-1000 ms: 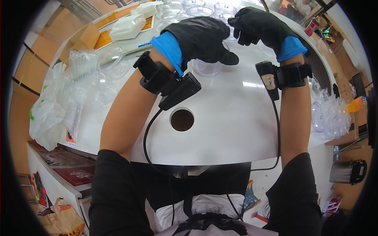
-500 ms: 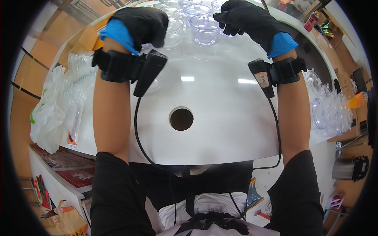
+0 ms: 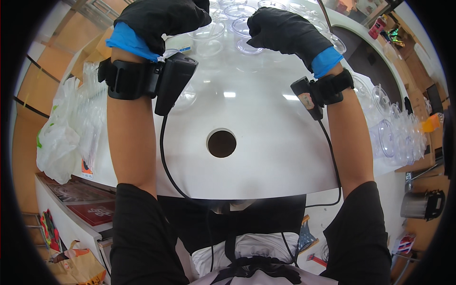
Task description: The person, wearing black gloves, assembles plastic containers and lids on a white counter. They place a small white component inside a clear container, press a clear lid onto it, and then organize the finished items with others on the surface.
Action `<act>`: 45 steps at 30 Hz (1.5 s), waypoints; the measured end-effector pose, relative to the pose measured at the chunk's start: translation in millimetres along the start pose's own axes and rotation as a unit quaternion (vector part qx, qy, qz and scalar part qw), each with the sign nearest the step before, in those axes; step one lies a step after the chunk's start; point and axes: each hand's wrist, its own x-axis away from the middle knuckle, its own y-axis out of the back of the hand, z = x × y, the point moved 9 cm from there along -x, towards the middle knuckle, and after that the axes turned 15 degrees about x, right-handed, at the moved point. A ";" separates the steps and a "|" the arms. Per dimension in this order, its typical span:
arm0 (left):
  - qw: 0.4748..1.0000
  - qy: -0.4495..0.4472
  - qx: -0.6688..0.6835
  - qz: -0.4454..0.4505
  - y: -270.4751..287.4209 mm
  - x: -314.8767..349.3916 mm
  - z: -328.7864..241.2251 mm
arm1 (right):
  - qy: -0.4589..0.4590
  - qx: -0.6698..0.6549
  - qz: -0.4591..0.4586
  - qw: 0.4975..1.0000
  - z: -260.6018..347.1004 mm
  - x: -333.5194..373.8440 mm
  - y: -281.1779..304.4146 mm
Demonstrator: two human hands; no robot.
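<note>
Apparently thin-walled, the clear cup stands at the far side of the white surface, its wide rim uppermost and its base narrower, just beside the gloved right hand; fingers of that hand are curled to a narrow shape and overlap the cup's right side in this view; contact looks likely, though whether they grip it I cannot tell; the left hand, also gloved in black, is bent inward with fingers drawn together near a second cup; the upper edge crops part of it, so I cannot tell whether it holds anything. Handling estimate: very light, probably stiff plastic with slight flex in the wall; smooth, so apt to slide under a glove and to skate on the glossy surface if nudged; might crack if pinched hard at the lip; low mass means a brushing knuckle could tip it or its close neighbour. Suggested hold: thumb and fingers on opposite sides of the wall, just under the rim, where the flare should check slipping; light pressure only; the base seems a poorer grip, being low and close to the surface.
</note>
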 end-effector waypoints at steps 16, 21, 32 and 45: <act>0.980 -0.167 -0.095 -0.055 5.2 13.8 -17.0 | -0.048 -0.063 0.216 0.973 30.1 24.2 25.0; 0.994 -0.097 -0.041 -0.010 -4.9 7.1 -12.0 | 0.101 -0.095 -0.084 0.987 56.3 27.3 19.8; 0.909 -0.329 0.250 0.052 4.4 5.7 10.5 | 0.009 -0.167 0.067 0.984 33.9 14.1 13.9; 0.995 -0.036 -0.014 0.089 -36.8 2.4 -9.4 | -0.120 -0.313 0.062 0.940 -14.5 22.9 25.9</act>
